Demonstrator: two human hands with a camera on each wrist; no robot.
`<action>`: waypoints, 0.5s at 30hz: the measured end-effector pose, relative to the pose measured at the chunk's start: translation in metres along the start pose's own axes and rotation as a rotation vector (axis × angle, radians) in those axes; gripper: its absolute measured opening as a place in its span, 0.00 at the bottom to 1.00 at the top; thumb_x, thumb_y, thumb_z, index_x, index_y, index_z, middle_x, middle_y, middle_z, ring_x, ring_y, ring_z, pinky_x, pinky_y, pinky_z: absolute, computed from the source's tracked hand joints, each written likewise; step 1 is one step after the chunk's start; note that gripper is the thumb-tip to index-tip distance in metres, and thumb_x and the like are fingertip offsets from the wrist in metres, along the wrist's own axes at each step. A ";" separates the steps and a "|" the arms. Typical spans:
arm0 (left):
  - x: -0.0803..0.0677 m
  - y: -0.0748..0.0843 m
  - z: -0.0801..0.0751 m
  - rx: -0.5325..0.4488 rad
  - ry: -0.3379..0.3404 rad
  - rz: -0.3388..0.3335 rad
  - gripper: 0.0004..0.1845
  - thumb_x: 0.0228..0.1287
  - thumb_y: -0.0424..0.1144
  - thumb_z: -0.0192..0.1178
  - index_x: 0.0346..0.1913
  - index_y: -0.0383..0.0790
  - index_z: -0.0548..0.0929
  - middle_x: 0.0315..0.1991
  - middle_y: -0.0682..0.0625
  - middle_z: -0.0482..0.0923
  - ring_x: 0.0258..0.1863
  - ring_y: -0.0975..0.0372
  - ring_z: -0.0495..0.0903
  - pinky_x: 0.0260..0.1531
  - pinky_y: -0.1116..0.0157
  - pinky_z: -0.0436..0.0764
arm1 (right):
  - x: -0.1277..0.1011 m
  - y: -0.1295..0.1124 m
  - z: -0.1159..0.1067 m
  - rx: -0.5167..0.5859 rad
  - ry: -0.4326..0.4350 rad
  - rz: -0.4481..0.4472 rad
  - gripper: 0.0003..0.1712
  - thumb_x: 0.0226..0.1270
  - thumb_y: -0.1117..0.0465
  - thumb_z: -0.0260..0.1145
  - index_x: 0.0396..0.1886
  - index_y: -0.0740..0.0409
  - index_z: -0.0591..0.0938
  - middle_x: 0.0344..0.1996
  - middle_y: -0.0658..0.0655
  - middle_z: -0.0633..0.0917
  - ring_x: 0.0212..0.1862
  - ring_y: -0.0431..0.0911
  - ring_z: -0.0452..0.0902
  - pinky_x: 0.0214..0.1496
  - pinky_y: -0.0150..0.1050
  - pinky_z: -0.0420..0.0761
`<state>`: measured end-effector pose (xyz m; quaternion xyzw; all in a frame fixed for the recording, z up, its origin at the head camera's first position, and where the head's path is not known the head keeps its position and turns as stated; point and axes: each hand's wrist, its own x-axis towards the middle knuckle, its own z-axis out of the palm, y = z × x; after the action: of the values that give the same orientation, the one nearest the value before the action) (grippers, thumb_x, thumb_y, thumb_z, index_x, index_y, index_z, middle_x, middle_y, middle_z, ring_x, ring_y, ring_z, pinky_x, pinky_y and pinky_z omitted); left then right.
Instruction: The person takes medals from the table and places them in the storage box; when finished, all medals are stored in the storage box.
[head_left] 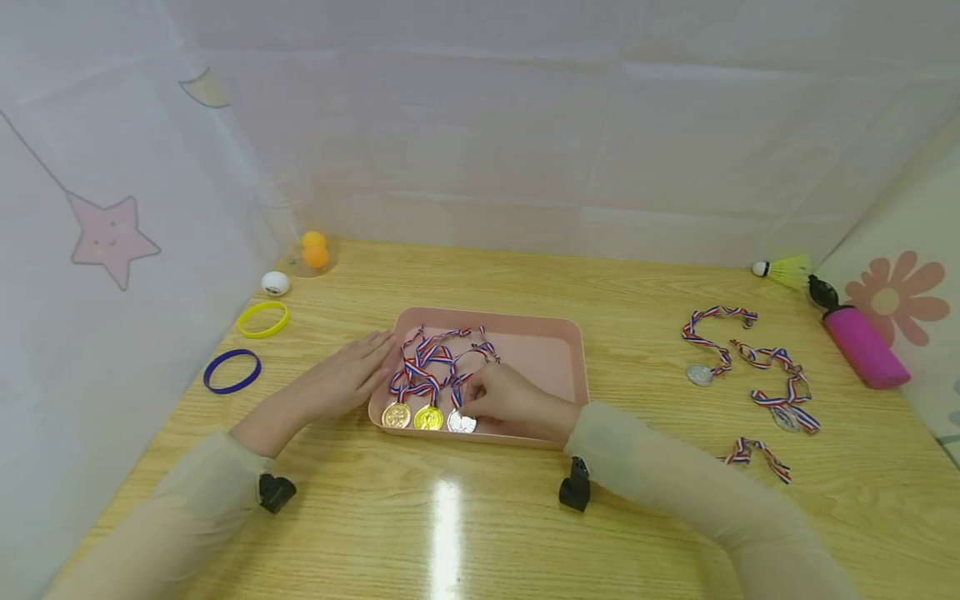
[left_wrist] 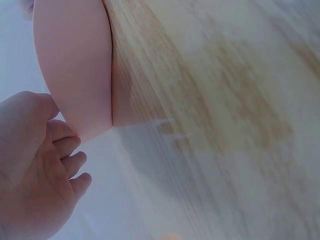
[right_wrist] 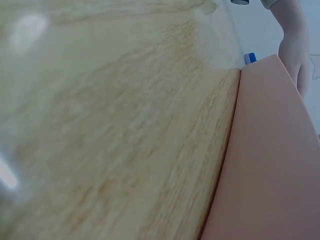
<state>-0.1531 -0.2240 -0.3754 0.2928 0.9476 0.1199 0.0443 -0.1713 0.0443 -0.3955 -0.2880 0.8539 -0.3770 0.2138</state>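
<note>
A pink tray [head_left: 525,333] holds two gold medals, the outer gold medal [head_left: 396,415] and the brighter gold medal [head_left: 428,417], and a silver medal [head_left: 461,422] in a row along its near wall. Their striped red, white and blue ribbons [head_left: 431,358] lie loosely behind them. My right hand [head_left: 502,396] reaches into the tray over its near right side, thumb and fingertips pinching the silver medal at its right edge. At the tray's left wall, my left hand [head_left: 348,375] rests with fingers extended; the left wrist view shows its fingertips [left_wrist: 82,182] by the tray's corner.
Right of the tray lie a silver medal [head_left: 700,375], another silver medal [head_left: 785,418] and a ribbon [head_left: 765,454] partly behind my sleeve. Beyond are a shuttlecock [head_left: 783,270] and a pink pump [head_left: 866,346]. Leftward lie yellow [head_left: 262,333] and blue wristbands [head_left: 213,383], a white ball [head_left: 275,283] and orange balls [head_left: 315,254].
</note>
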 end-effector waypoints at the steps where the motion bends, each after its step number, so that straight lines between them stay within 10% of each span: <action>1: 0.000 0.000 0.000 0.000 0.000 -0.001 0.27 0.73 0.39 0.42 0.69 0.28 0.54 0.69 0.35 0.51 0.67 0.43 0.49 0.64 0.47 0.50 | 0.000 -0.001 0.000 -0.008 -0.004 -0.001 0.10 0.55 0.63 0.69 0.17 0.58 0.81 0.13 0.47 0.77 0.13 0.36 0.68 0.16 0.29 0.72; 15: 0.000 0.001 0.000 -0.001 0.002 -0.002 0.27 0.72 0.39 0.43 0.68 0.28 0.55 0.68 0.35 0.51 0.66 0.42 0.49 0.63 0.46 0.51 | 0.001 -0.002 0.000 -0.109 -0.018 0.003 0.15 0.55 0.60 0.70 0.12 0.55 0.77 0.09 0.45 0.72 0.12 0.36 0.65 0.17 0.28 0.69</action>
<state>-0.1528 -0.2233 -0.3749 0.2915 0.9479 0.1208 0.0435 -0.1710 0.0426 -0.3941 -0.3015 0.8717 -0.3271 0.2058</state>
